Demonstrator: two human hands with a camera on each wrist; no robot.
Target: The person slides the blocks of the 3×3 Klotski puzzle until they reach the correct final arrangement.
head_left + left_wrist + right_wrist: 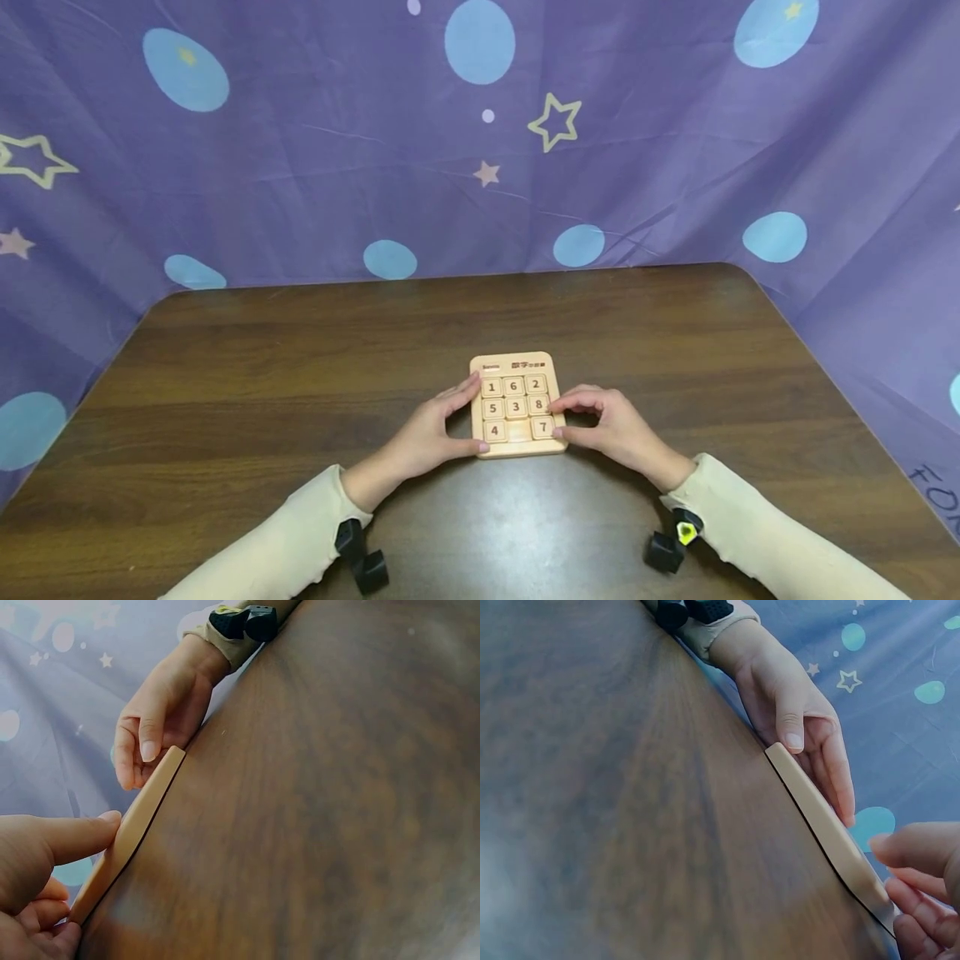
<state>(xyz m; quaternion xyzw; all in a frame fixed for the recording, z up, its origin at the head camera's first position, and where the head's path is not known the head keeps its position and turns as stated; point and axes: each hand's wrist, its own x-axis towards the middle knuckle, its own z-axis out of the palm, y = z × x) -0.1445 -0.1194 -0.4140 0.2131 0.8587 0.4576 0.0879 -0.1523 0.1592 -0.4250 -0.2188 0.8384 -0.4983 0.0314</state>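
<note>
purple curtain (337, 167) behind, brown table (262, 375) below. wooden number board (519, 450) flat on table between the hands. left hand (423, 437) grips its left edge, thumb at near corner. right hand (618, 427) bent at right edge, thumb touching 7 tile (542, 427), index beside 8 tile (538, 404); can't tell if gripping. rows: 1 6 2, 5 3 8, 4 and 7.
</note>
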